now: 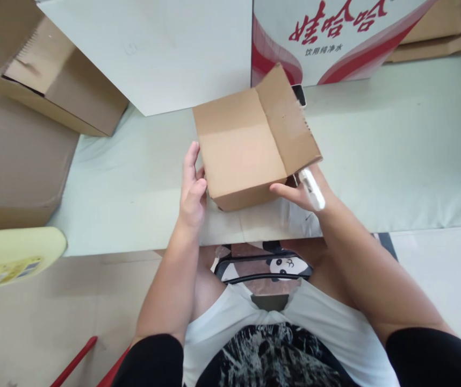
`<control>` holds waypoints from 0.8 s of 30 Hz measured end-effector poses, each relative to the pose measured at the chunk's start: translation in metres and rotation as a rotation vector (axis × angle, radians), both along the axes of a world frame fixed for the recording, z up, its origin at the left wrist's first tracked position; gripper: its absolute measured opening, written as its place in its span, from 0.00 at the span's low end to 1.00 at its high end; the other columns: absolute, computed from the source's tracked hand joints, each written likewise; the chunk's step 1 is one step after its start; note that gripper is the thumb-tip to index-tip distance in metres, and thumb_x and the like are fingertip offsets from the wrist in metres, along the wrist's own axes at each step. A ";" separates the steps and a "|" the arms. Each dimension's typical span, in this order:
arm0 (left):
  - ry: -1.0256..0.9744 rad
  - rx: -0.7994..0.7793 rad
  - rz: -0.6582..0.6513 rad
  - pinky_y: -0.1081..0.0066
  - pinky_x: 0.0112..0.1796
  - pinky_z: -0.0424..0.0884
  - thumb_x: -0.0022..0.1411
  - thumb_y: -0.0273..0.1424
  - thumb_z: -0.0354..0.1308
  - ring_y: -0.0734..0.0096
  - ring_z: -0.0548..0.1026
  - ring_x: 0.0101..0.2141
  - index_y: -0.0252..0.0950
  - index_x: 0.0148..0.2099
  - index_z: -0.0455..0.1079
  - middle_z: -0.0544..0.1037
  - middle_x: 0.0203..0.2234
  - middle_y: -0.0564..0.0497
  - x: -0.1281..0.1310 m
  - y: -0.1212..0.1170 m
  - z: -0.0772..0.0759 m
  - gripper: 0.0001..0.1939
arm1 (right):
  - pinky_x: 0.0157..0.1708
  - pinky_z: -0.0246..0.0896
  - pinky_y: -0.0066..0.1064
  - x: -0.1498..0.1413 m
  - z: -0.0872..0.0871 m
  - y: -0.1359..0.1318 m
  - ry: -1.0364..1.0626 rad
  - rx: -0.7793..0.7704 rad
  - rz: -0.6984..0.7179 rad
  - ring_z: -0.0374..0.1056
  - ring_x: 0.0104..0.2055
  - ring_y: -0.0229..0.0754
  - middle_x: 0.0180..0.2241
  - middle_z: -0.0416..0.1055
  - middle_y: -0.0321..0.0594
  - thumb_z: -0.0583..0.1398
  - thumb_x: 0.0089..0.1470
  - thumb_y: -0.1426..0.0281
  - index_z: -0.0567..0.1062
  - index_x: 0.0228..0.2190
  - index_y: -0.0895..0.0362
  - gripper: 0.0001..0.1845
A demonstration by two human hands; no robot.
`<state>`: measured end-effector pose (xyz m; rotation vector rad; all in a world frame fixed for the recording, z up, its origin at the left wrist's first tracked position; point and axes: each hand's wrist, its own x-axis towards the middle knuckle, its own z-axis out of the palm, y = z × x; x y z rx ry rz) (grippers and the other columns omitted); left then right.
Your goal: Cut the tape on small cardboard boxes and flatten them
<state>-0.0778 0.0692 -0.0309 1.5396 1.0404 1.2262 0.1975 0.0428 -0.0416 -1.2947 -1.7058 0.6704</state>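
Observation:
A small brown cardboard box (238, 140) is tilted in front of me above the table, with one flap (290, 118) standing out on its right side. My left hand (193, 188) presses on the box's left side, its thumb near the lower left corner and its fingers along the edge. At the lower right corner, my right hand (301, 191) supports the box, thumb at the front face and the other fingers hidden behind the flap. A whitish, partly see-through object (312, 189) lies across that hand; I cannot tell what it is. The box's inside is hidden.
Clear plastic (301, 220) lies at the front edge of the pale green table (395, 145). Behind stands a white carton (335, 43) with red lettering; a dark object (299, 95) shows below it. Larger cardboard boxes (16, 156) are at left, beside a yellow-green panel (16, 258).

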 end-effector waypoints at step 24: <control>-0.018 -0.046 -0.207 0.51 0.64 0.67 0.47 0.60 0.72 0.40 0.46 0.75 0.55 0.73 0.54 0.53 0.75 0.46 -0.004 0.003 -0.011 0.56 | 0.40 0.76 0.45 -0.002 0.019 0.000 0.340 -0.141 -0.413 0.77 0.43 0.54 0.35 0.79 0.44 0.62 0.54 0.40 0.78 0.35 0.52 0.28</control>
